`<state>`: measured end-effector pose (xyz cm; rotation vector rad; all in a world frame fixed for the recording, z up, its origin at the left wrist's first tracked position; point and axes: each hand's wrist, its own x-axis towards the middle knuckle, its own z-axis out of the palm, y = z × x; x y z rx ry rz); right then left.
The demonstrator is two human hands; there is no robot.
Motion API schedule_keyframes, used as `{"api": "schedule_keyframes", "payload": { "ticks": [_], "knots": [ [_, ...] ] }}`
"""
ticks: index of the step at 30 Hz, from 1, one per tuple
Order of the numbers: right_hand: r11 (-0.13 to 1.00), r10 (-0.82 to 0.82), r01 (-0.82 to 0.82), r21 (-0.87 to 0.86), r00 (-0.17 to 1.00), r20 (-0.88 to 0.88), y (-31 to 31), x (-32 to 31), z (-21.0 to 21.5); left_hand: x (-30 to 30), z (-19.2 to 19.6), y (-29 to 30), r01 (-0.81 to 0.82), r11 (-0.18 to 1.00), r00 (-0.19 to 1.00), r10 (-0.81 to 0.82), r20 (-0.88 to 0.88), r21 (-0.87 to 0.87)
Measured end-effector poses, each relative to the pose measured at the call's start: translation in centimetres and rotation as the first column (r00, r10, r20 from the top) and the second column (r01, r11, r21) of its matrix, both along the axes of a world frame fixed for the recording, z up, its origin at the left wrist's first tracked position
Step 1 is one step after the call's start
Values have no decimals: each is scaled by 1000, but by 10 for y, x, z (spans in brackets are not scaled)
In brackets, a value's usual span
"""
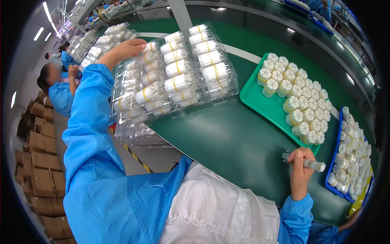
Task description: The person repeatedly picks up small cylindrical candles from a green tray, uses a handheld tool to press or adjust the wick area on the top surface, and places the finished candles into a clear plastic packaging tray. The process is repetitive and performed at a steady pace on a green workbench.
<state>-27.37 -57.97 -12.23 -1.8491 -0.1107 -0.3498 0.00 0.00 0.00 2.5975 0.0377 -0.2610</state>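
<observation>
- Gripping a slim, translucent white plastic tube (pixel 317 166) in the right hand (pixel 301 168), over the dark green desk (pixel 211 130).
- Near a bright green rectangular plastic tray (pixel 258 103) of white cylinders (pixel 302 103).
- Touching or nearly touching, with the left hand (pixel 126 51), white rolls banded in yellow (pixel 177 68) in clear plastic trays (pixel 233 79); unable to tell whether gripping.

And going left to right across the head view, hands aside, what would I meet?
Cardboard boxes, clear plastic trays of white bundles, green tray of white cylinders, blue tray of white pieces.
</observation>
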Motion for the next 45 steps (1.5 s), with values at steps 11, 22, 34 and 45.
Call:
{"api": "schedule_keyframes", "payload": {
  "ticks": [11,22,34,45],
  "knots": [
    [1000,0,1,-30,1000,31,4,-1,7,-2,-3,-25,-284,958,959,285,6,-41],
    [994,36,-25,-110,995,93,2,7,-2,-172,2,-252,498,850,642,-495,586,172],
    [998,4,-1,-65,999,54,0,10,-8,-84,-128,-398,394,918,611,-305,730,54],
    [994,-54,52,94,998,28,-5,9,1,-101,-125,-389,497,857,552,-190,812,-138]
  ]
}}
